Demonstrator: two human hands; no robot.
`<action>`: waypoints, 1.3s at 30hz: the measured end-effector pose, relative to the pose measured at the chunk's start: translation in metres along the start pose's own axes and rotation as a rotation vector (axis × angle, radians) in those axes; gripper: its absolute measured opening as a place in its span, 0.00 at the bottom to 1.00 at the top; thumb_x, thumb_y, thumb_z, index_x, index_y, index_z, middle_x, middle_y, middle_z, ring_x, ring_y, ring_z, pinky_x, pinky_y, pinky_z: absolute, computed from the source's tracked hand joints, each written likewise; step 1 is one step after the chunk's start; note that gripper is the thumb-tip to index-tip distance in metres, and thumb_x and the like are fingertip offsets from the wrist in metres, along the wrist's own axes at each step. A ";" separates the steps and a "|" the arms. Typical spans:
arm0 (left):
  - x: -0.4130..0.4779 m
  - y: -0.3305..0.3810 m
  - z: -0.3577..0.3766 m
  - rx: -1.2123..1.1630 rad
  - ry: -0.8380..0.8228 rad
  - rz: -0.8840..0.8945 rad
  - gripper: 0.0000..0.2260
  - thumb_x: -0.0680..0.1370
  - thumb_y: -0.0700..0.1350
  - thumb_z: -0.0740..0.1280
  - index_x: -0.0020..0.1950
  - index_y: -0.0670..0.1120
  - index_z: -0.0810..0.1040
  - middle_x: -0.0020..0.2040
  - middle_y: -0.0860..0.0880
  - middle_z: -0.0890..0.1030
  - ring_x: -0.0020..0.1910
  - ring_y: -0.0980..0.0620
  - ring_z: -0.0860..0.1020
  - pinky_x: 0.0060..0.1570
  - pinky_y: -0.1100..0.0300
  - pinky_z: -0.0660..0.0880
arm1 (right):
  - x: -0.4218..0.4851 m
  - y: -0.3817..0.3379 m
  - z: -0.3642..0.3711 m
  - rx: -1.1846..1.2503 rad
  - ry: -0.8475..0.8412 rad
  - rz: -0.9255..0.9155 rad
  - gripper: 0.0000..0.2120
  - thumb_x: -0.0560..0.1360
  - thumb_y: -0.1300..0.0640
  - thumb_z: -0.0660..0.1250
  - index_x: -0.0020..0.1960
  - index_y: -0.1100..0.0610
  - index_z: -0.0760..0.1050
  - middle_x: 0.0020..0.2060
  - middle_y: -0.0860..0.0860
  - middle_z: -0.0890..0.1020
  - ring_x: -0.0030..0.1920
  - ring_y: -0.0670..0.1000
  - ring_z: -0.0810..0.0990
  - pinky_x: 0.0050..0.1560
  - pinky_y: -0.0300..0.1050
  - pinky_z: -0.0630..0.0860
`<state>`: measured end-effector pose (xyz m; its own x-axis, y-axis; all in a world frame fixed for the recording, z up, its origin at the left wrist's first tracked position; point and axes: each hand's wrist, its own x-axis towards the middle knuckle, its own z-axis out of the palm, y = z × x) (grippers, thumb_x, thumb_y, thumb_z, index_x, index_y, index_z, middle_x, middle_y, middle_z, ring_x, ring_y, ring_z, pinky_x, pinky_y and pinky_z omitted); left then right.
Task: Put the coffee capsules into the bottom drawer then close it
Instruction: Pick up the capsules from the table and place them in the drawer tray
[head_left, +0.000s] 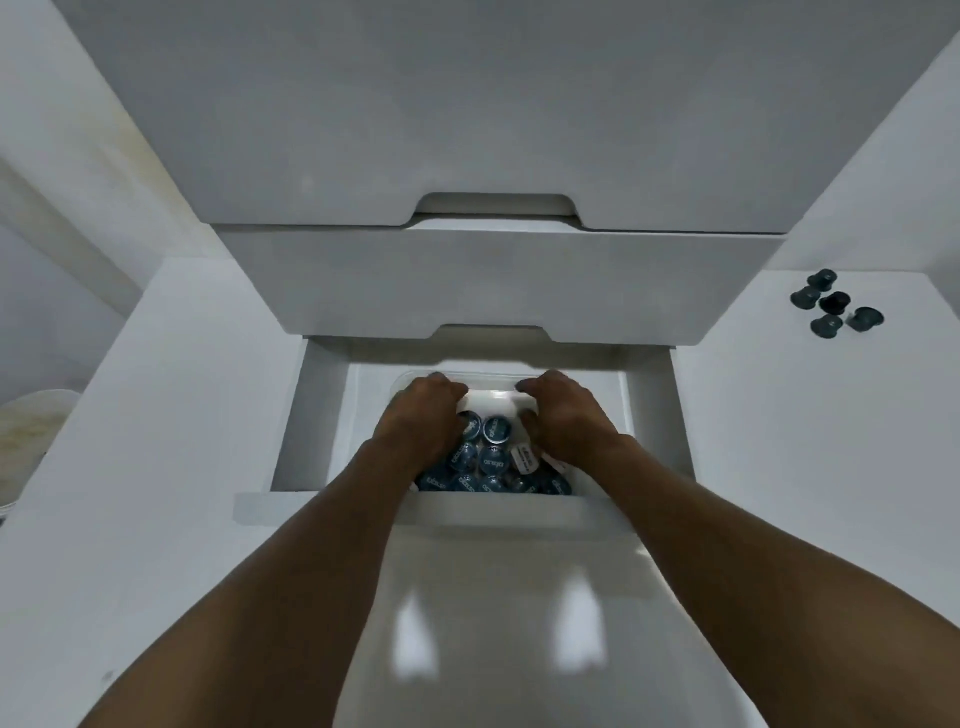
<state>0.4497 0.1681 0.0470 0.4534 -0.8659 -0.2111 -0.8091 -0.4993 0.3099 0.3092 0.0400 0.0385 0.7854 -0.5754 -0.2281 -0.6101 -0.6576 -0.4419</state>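
The white bottom drawer (322, 415) stands pulled out below two shut drawers. Inside it sits a clear plastic tub (493, 382) filled with several blue-lidded coffee capsules (493, 457). My left hand (421, 415) has its fingers curled over the tub's left far rim. On the right far rim my right hand (558, 415) curls the same way. Both forearms reach over the drawer's front panel (493, 512). Part of the capsule pile is hidden under my hands.
Several dark loose capsules (834, 306) lie on the white surface to the right of the drawers. The middle drawer front (493, 280) overhangs the back of the open drawer. A pale round object (31, 431) shows at the far left edge.
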 end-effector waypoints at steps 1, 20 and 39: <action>-0.006 0.004 -0.004 0.019 0.058 -0.003 0.14 0.77 0.47 0.65 0.60 0.43 0.76 0.57 0.42 0.78 0.56 0.43 0.75 0.56 0.52 0.74 | -0.004 0.001 -0.005 -0.021 0.041 -0.015 0.19 0.77 0.56 0.62 0.67 0.57 0.72 0.62 0.57 0.76 0.62 0.57 0.74 0.61 0.47 0.70; -0.146 0.134 -0.052 0.186 0.597 0.116 0.13 0.76 0.46 0.66 0.57 0.39 0.76 0.53 0.40 0.78 0.52 0.40 0.75 0.53 0.50 0.72 | -0.173 0.026 -0.103 -0.153 0.465 -0.068 0.17 0.76 0.54 0.60 0.62 0.60 0.73 0.57 0.59 0.75 0.58 0.60 0.74 0.53 0.52 0.76; -0.151 0.324 -0.002 0.137 0.528 0.189 0.12 0.77 0.45 0.63 0.57 0.40 0.74 0.55 0.41 0.76 0.53 0.40 0.74 0.52 0.50 0.71 | -0.289 0.181 -0.162 -0.149 0.474 0.008 0.17 0.78 0.55 0.61 0.65 0.60 0.71 0.60 0.57 0.74 0.58 0.59 0.75 0.55 0.51 0.74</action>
<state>0.1194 0.1365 0.1808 0.3926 -0.8551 0.3385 -0.9194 -0.3563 0.1665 -0.0452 0.0088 0.1647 0.6676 -0.7159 0.2042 -0.6515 -0.6946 -0.3052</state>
